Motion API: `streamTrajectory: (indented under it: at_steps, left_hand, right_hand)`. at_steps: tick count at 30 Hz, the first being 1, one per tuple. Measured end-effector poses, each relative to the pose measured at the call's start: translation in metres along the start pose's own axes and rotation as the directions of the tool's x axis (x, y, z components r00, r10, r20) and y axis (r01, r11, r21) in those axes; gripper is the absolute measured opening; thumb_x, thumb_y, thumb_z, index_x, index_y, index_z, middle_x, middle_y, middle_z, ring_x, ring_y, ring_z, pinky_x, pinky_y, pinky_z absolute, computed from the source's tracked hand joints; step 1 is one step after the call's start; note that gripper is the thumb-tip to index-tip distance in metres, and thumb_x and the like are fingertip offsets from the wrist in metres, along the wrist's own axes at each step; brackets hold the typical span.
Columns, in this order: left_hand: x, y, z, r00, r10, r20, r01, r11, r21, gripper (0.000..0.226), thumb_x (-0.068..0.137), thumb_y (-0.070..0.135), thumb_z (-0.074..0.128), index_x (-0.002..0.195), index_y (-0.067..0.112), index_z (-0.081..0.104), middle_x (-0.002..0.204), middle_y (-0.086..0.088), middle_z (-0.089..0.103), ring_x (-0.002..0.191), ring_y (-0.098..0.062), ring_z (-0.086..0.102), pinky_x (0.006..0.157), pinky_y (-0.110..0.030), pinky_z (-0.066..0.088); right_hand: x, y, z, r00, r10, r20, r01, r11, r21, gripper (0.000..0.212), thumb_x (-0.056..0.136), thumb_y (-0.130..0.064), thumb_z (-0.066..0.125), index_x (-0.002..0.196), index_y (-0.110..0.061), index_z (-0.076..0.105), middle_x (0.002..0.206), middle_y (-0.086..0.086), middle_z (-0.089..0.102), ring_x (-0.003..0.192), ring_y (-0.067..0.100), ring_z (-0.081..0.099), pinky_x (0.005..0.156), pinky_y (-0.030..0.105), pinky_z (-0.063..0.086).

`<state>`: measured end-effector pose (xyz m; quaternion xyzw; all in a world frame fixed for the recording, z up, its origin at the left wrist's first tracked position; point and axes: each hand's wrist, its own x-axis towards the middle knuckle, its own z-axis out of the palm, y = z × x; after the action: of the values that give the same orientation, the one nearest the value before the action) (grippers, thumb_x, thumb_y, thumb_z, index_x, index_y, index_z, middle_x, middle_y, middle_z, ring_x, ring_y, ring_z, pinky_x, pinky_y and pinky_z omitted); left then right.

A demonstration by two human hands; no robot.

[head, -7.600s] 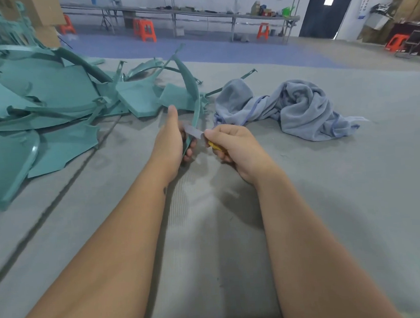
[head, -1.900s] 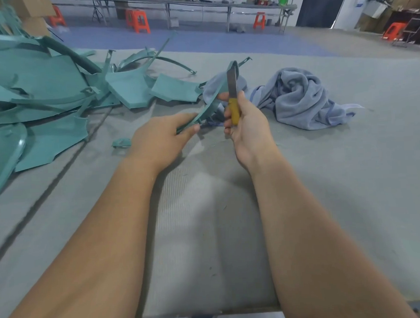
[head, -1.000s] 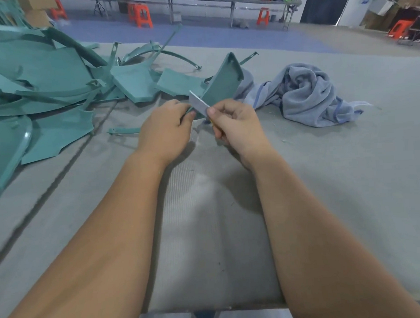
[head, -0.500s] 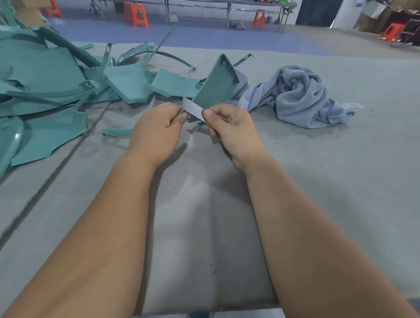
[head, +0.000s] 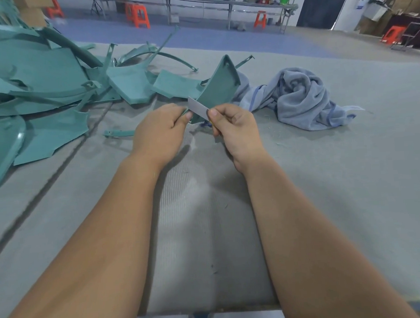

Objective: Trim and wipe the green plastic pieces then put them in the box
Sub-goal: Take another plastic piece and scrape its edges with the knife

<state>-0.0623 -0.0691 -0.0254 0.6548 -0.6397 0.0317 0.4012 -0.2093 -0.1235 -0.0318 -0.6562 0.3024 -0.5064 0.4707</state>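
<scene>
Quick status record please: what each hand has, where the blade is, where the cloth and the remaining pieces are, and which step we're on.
left hand: grips the lower end of a green piece, held up off the table
right hand: pinches a knife, yellow handle barely showing
blade: flat against the piece's lower edge, between the hands
cloth: crumpled on the table, right of the piece, untouched
pile: green pieces heaped at the left
scrap: green sliver on the table by the left hand
box: not in view
step: trimming; wiping not yet done
</scene>
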Motion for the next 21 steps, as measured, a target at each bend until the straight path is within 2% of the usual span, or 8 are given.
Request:
streamTrajectory:
  at_steps: [2, 3, 5, 6, 10, 16, 18, 21]
  left_hand:
    - [-0.001, 0.0, 0.0, 1.0, 0.0, -0.006, 0.0, 1.0, 0.006, 0.032, 0.102, 0.028, 0.043, 0.087, 0.006, 0.06, 0.084, -0.004, 0.056, 0.084, -0.026, 0.052, 0.07, -0.041, 0.042]
    - [-0.001, -0.001, 0.0, 1.0, -0.004, -0.006, 0.004, 1.0, 0.002, 0.032, 0.102, 0.028, 0.043, 0.087, 0.006, 0.06, 0.083, -0.004, 0.055, 0.082, -0.026, 0.051, 0.069, -0.041, 0.041]
    - [-0.002, -0.004, -0.001, 1.0, -0.022, -0.004, 0.022, 0.999, -0.033, 0.033, 0.102, 0.027, 0.044, 0.087, 0.003, 0.06, 0.082, -0.006, 0.055, 0.081, -0.027, 0.051, 0.07, -0.042, 0.041]
    - [-0.003, -0.005, -0.002, 0.999, -0.033, -0.004, 0.033, 0.998, -0.048, 0.033, 0.102, 0.026, 0.044, 0.087, 0.002, 0.06, 0.081, -0.007, 0.055, 0.08, -0.028, 0.051, 0.071, -0.043, 0.041]
    - [-0.005, -0.005, -0.004, 0.999, -0.033, 0.002, 0.033, 0.999, -0.023, 0.032, 0.102, 0.027, 0.043, 0.082, 0.005, 0.055, 0.077, -0.001, 0.049, 0.078, -0.026, 0.049, 0.068, -0.041, 0.039]
    - [-0.005, -0.005, -0.003, 1.0, 0.001, 0.002, -0.001, 0.998, 0.055, 0.032, 0.101, 0.034, 0.041, 0.07, 0.027, 0.037, 0.068, 0.008, 0.042, 0.07, -0.021, 0.046, 0.058, -0.034, 0.03]
    - [-0.006, -0.004, -0.003, 1.0, 0.017, 0.004, -0.017, 0.998, 0.058, 0.026, 0.1, 0.039, 0.041, 0.075, 0.032, 0.042, 0.071, 0.008, 0.048, 0.071, -0.02, 0.049, 0.058, -0.032, 0.031]
    - [-0.003, -0.002, -0.003, 0.999, 0.044, -0.01, -0.042, 0.986, 0.162, 0.022, 0.098, 0.045, 0.038, 0.089, 0.035, 0.056, 0.076, 0.008, 0.055, 0.081, -0.02, 0.056, 0.07, -0.033, 0.025]
  right_hand:
    - [-0.001, -0.001, 0.001, 1.0, 0.015, -0.014, -0.015, 1.0, -0.005, 0.024, 0.096, -0.006, 0.056, 0.075, -0.016, 0.063, 0.054, -0.003, 0.046, 0.052, 0.004, 0.039, 0.054, 0.015, 0.034]
    - [0.0, -0.002, -0.001, 0.996, 0.044, -0.078, -0.041, 0.999, 0.033, 0.024, 0.096, -0.006, 0.056, 0.075, -0.017, 0.062, 0.055, -0.002, 0.046, 0.052, 0.004, 0.039, 0.053, 0.015, 0.034]
    - [0.004, -0.004, -0.007, 0.958, 0.151, -0.245, -0.089, 0.965, 0.247, 0.023, 0.097, -0.008, 0.054, 0.077, -0.017, 0.06, 0.057, 0.0, 0.045, 0.048, 0.004, 0.037, 0.048, 0.014, 0.031]
    - [0.006, -0.005, -0.011, 0.945, 0.179, -0.272, -0.082, 0.939, 0.334, 0.022, 0.099, -0.009, 0.053, 0.078, -0.015, 0.059, 0.058, 0.001, 0.044, 0.046, 0.004, 0.036, 0.046, 0.014, 0.03]
    - [0.005, -0.004, -0.008, 0.975, 0.123, -0.186, -0.069, 0.959, 0.274, 0.023, 0.1, -0.014, 0.052, 0.078, -0.017, 0.059, 0.055, -0.001, 0.049, 0.043, 0.005, 0.034, 0.042, 0.016, 0.028]
    - [0.001, -0.012, -0.004, 0.983, 0.113, -0.147, -0.082, 0.975, 0.206, 0.021, 0.1, -0.022, 0.053, 0.08, -0.02, 0.059, 0.057, -0.002, 0.058, 0.045, 0.011, 0.039, 0.044, 0.023, 0.03]
    - [-0.002, -0.015, 0.003, 0.991, 0.094, -0.093, -0.075, 0.98, 0.186, 0.022, 0.099, -0.019, 0.054, 0.078, -0.02, 0.06, 0.055, -0.002, 0.056, 0.042, 0.009, 0.04, 0.043, 0.023, 0.031]
    - [-0.005, -0.019, 0.011, 0.995, 0.102, -0.015, -0.098, 0.983, 0.153, 0.024, 0.098, -0.012, 0.055, 0.075, -0.016, 0.061, 0.048, -0.003, 0.05, 0.039, 0.004, 0.038, 0.041, 0.017, 0.031]
